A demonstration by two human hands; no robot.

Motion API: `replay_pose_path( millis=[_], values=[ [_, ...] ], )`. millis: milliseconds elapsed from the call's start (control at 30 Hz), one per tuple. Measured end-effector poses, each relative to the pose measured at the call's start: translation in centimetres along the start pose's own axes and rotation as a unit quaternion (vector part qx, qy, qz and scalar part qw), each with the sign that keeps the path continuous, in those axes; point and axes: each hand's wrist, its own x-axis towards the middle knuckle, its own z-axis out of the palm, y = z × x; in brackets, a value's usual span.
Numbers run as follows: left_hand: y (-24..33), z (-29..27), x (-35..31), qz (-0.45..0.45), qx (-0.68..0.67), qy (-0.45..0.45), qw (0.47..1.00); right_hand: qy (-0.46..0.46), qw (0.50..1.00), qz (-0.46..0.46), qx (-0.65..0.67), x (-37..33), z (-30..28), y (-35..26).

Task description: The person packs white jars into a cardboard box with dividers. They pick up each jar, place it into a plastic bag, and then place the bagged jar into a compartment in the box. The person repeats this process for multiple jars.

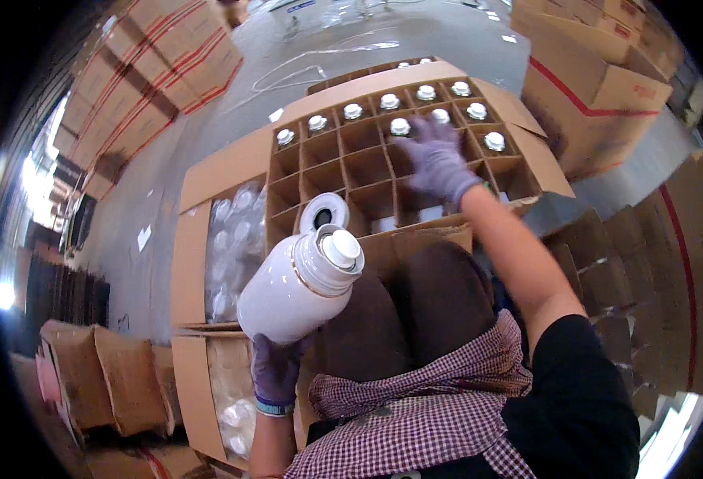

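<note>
Currently, left hand (276, 371): our grip grasps the white bottle (284, 295).
Right hand (435, 160): we cannot tell its grip.
Carton (545, 160): rear row (334, 132) filled, visible front cells (371, 201) unfilled.

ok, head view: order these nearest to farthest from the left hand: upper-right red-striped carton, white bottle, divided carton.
1. White bottle: held in the left hand.
2. Divided carton: ahead and to the right, beyond the bottle.
3. Red-striped carton: upper right, past the divided carton.
</note>
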Motion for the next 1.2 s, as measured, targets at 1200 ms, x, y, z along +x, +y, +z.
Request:
replay_pose_path(
  millis=[1200],
  values=[
    [7.0,5.1,-2.3,0.224,0.105,-0.041,0.968,-0.333,0.503,0.208,0.77,-17.3,-13.2,-10.4]
  ],
)
